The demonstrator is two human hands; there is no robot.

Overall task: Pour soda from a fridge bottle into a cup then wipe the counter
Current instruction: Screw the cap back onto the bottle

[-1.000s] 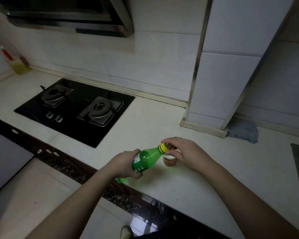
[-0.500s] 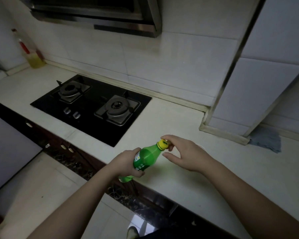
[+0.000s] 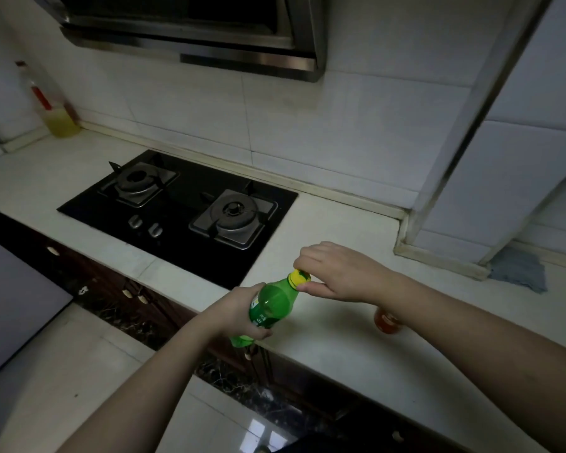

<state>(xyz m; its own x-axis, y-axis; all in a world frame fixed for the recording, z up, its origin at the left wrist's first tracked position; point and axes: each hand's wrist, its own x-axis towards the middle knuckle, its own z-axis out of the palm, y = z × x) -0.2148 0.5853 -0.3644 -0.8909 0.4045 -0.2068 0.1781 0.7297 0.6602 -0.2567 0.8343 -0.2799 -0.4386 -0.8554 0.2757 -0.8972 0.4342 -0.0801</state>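
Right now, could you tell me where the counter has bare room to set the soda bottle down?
Bare counter lies near the front edge, between the green soda bottle and the orange cup. Another free strip runs between the gas hob and the tiled pillar. It is crowded around the cup under the right forearm, and by the grey cloth at the pillar's foot.
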